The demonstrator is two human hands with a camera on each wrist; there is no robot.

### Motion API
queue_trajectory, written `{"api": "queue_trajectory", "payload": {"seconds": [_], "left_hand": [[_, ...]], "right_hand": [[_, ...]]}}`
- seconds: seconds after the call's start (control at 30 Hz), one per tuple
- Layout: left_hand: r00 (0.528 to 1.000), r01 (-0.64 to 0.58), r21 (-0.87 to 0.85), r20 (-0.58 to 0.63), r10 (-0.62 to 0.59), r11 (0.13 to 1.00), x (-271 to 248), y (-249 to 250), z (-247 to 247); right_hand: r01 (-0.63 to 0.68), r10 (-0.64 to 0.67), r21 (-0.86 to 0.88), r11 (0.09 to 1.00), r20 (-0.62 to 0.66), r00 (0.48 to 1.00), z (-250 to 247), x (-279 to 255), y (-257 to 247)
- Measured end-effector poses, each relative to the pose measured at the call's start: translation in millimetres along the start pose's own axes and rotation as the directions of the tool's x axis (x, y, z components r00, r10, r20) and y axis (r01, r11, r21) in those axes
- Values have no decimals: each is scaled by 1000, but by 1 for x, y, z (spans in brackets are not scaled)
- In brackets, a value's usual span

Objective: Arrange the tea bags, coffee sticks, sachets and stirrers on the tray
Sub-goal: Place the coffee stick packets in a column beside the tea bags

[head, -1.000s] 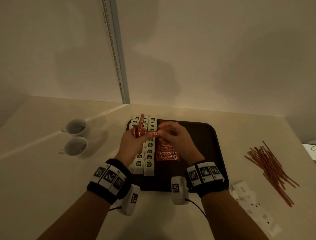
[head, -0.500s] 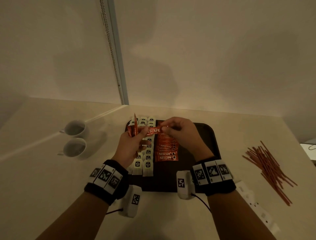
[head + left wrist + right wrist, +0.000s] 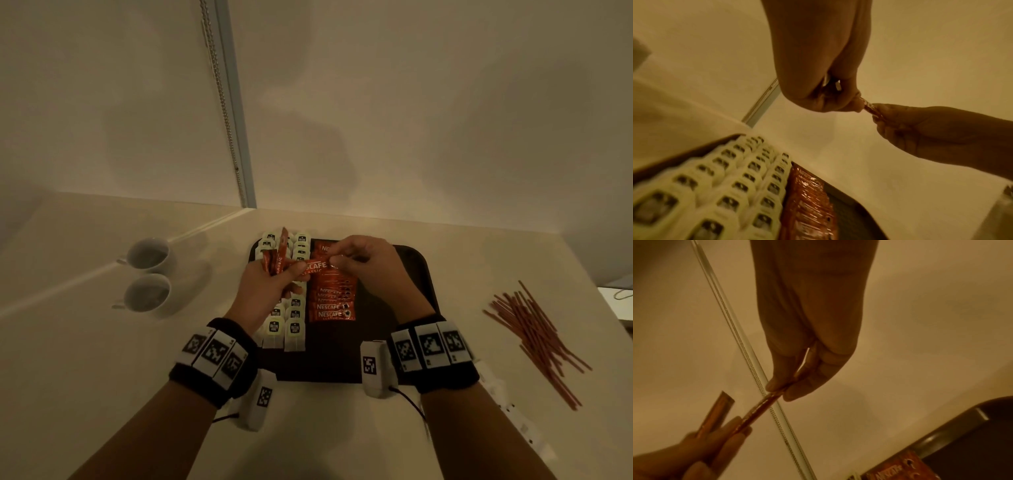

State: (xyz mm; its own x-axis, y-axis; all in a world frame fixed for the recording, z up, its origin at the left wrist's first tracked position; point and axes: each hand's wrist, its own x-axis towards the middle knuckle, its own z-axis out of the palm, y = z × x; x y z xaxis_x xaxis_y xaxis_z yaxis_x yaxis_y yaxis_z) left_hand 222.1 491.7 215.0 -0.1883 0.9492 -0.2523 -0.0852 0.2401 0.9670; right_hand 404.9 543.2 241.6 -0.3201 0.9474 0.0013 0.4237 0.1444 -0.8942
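My head camera looks forward and down from above the tray [image 3: 416, 274], taking in both wrists and the far wall. My left wrist camera sits low and close over the tray's left side, facing up and far. The right one does likewise; both share the stick [image 3: 869, 106] pinched between them.

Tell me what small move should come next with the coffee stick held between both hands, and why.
Probably the left hand lets go so the right hand can lay the coffee stick on the coffee row below; both pinch it now.
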Motion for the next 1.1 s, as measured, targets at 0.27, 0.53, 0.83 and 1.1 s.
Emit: {"api": "queue_trajectory", "payload": {"seconds": [0.27, 0.53, 0.83, 1.1], "left_hand": [[985, 94, 32, -151, -88, 995, 4, -7, -16], [974, 201, -176, -66, -216, 964, 8, -6, -35], [967, 233, -177, -61, -246, 956, 5, -5, -32], [976, 208, -83, -49, -212, 975, -1, -4, -30]], "right_hand": [[-157, 159, -35, 987, 58, 986, -5, -13, 52], [-352, 382, -206, 913, 129, 915, 25, -34, 110], [-378, 375, -214, 901, -59, 925, 43, -30, 124], [-405, 392, -310, 860, -106, 914, 50, -27, 132]]}}
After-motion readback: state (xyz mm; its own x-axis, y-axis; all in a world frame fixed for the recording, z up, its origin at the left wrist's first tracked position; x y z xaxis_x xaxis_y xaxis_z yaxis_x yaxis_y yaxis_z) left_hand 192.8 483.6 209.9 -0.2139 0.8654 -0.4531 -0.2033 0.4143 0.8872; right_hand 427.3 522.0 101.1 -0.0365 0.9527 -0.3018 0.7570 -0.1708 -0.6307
